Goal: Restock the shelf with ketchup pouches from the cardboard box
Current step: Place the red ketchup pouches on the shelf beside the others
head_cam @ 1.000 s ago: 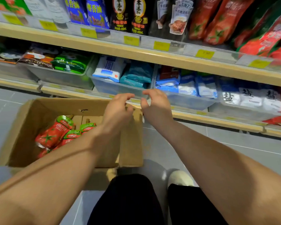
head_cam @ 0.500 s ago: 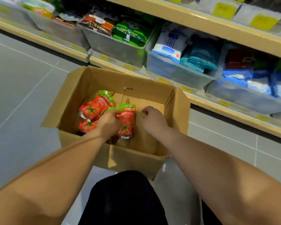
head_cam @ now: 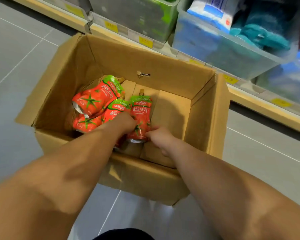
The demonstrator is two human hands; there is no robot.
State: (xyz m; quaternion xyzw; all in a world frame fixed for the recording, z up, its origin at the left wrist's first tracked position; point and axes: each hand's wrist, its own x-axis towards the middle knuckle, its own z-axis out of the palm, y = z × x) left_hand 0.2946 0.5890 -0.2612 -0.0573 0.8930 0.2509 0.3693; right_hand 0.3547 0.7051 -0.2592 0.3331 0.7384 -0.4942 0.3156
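Note:
An open cardboard box [head_cam: 204, 118] sits on the grey floor in front of the shelf. Several red-and-green ketchup pouches lie in its left half, the topmost one [head_cam: 95, 99] on its side. Both hands are down inside the box. My left hand [head_cam: 123, 123] is closed over a pouch [head_cam: 117, 108] in the middle of the pile. My right hand [head_cam: 160, 137] pinches the lower right edge of an upright pouch [head_cam: 140, 116] with a brown spout. The bottoms of both pouches are partly hidden by my hands.
The lowest shelf edge [head_cam: 260, 99] with yellow price tags runs diagonally behind the box. Clear plastic bins [head_cam: 229, 54] of blue and teal packets and a bin [head_cam: 139, 16] with green packets stand on it. Grey floor tiles [head_cam: 19, 54] lie to the left.
Both hands came down from the shelf edge into the box. The left hand closed on the pile and the right hand moved left onto the upright pouch. The view tilted down.

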